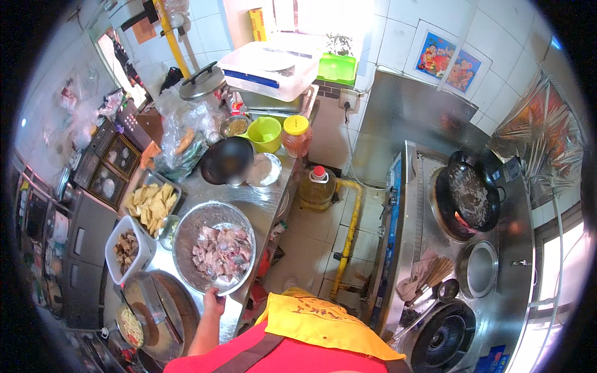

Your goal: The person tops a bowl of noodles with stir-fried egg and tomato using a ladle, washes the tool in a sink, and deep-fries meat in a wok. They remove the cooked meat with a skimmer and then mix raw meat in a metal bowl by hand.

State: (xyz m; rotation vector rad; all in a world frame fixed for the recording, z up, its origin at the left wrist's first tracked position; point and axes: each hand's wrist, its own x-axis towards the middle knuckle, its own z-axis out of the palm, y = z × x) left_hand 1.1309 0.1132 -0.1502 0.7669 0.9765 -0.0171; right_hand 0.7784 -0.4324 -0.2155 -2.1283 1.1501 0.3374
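My left hand (213, 301) grips the near rim of a large metal bowl (177, 254) on the steel worktop. Chunks of raw meat or fish (221, 254) with white powder lie in the bowl. Left of it stand a white plastic tub (112, 256) with brown pieces and a tray of yellowish slices (151, 205). A cleaver (158, 298) rests on the round chopping board (179, 298), beside a bowl of chopped food (130, 326). Behind the metal bowl are a dark pan (219, 158) and a bowl of white powder (263, 169). My right hand is out of view.
On the right, a wok (468, 193) sits over a flame (464, 224) on the steel stove, near a metal pot (481, 269) and a ladle (447, 290). An oil jug (317, 189) and a yellow pipe (347, 242) stand between worktop and stove. Green and clear containers crowd the worktop's back.
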